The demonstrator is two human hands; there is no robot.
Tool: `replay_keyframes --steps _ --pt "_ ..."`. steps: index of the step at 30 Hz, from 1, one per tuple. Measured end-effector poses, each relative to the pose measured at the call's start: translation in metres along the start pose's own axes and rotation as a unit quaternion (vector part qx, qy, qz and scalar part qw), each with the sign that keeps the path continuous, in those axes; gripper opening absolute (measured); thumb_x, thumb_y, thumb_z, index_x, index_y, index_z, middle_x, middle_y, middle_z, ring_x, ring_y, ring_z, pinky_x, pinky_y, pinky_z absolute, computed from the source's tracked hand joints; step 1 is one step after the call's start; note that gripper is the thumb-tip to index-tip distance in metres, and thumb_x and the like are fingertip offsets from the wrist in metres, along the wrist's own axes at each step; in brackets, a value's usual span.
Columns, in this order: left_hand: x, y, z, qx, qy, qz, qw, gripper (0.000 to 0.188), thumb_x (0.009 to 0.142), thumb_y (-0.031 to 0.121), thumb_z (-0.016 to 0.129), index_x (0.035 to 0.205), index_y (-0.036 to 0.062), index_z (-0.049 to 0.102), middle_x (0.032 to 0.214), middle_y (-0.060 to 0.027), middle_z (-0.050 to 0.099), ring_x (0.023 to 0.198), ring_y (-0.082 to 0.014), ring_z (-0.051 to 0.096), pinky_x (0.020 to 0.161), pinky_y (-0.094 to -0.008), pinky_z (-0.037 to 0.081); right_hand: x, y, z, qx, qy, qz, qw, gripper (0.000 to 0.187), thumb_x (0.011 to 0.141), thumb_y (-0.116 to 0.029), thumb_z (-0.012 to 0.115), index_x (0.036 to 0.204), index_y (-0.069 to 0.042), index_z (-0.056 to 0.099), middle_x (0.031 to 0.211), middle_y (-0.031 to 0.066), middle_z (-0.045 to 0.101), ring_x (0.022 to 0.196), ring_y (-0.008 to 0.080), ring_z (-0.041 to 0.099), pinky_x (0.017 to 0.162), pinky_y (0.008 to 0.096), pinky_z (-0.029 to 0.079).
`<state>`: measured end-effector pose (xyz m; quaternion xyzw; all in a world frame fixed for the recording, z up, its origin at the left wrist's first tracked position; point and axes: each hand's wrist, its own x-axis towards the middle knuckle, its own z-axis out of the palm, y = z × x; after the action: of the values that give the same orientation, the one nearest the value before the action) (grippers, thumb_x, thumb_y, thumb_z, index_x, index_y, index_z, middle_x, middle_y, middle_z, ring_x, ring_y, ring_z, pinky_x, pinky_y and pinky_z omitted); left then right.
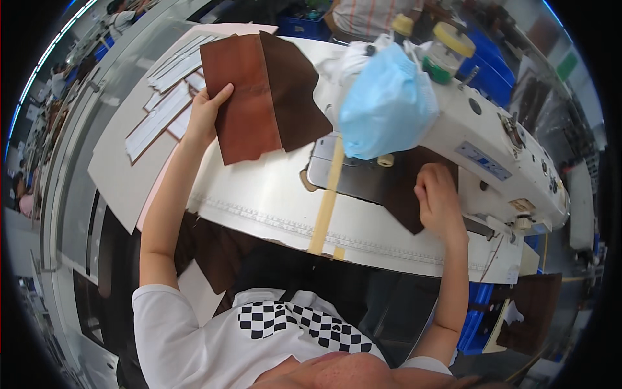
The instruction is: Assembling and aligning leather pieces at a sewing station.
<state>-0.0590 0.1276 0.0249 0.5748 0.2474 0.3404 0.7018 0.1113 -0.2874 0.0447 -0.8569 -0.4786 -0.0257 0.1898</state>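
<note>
My left hand grips the left edge of a folded leather panel, thumb on top and fingers behind it. The panel is reddish brown on its left half and has a darker brown flap on the right, held up over the white table. Under the arm of a white sewing machine, my right hand has its fingers curled in at a dark brown piece of leather. Part of that piece is hidden behind the hand. A light blue face mask hangs over the machine's head and covers the needle area.
White strips with brown edges lie on grey board at the left. A yellow tape strip and a printed ruler mark the table front. A yellow-lidded jar stands on the machine. Blue bins sit below right.
</note>
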Motion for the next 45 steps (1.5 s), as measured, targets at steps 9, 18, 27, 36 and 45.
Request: replay_keyframes --steps 9,18,27,36,45 --pt "-0.150 0.013 -0.018 -0.040 -0.028 0.000 0.999 0.033 0.091 0.013 0.066 0.119 -0.0020 0.056 0.116 -0.0114 0.063 0.102 -0.0161 0.061 0.088 -0.0311 0.050 0.008 -0.126 0.042 0.333 0.004 -0.046 0.942 0.033 0.087 -0.021 0.067 0.111 0.000 0.057 0.111 0.0184 0.063 0.100 0.0341 0.062 0.087 0.0377 0.049" --pt "-0.286 -0.030 -0.194 -0.176 -0.133 -0.408 0.886 0.113 0.075 0.088 0.022 0.146 0.0012 0.031 0.147 -0.0135 0.040 0.133 -0.0237 0.041 0.112 -0.0405 0.029 -0.045 -0.269 0.162 0.250 0.032 -0.474 0.843 0.029 0.074 -0.014 0.060 0.100 -0.004 0.068 0.108 0.0132 0.066 0.093 0.0262 0.065 0.082 0.0355 0.053" --pt "-0.368 -0.139 -0.266 -0.057 0.314 -0.254 0.913 0.040 0.088 0.007 0.064 0.125 -0.0003 0.050 0.117 -0.0104 0.062 0.105 -0.0210 0.062 0.090 -0.0331 0.052 -0.085 -0.259 0.236 0.217 -0.156 -0.479 0.836 0.037 0.080 -0.008 0.056 0.117 -0.007 0.064 0.123 0.0160 0.060 0.117 0.0300 0.055 0.106 0.0444 0.038" --pt "-0.357 -0.287 -0.281 0.371 0.432 -0.135 0.811 0.050 0.086 0.016 0.069 0.126 -0.0052 0.048 0.125 -0.0241 0.058 0.110 -0.0384 0.059 0.093 -0.0403 0.048 -0.076 -0.200 0.157 0.209 -0.114 -0.367 0.899 0.025 0.075 0.000 0.061 0.098 -0.004 0.070 0.106 0.0136 0.067 0.095 0.0249 0.066 0.093 0.0415 0.048" --pt "-0.360 -0.256 -0.249 0.554 0.425 -0.023 0.715 0.063 0.084 0.005 0.066 0.139 0.0046 0.035 0.124 -0.0259 0.049 0.112 -0.0442 0.049 0.098 -0.0453 0.039 -0.049 -0.160 0.087 0.190 0.048 -0.320 0.927 0.026 0.072 0.007 0.064 0.096 -0.001 0.069 0.097 0.0114 0.068 0.080 0.0256 0.067 0.071 0.0366 0.054"
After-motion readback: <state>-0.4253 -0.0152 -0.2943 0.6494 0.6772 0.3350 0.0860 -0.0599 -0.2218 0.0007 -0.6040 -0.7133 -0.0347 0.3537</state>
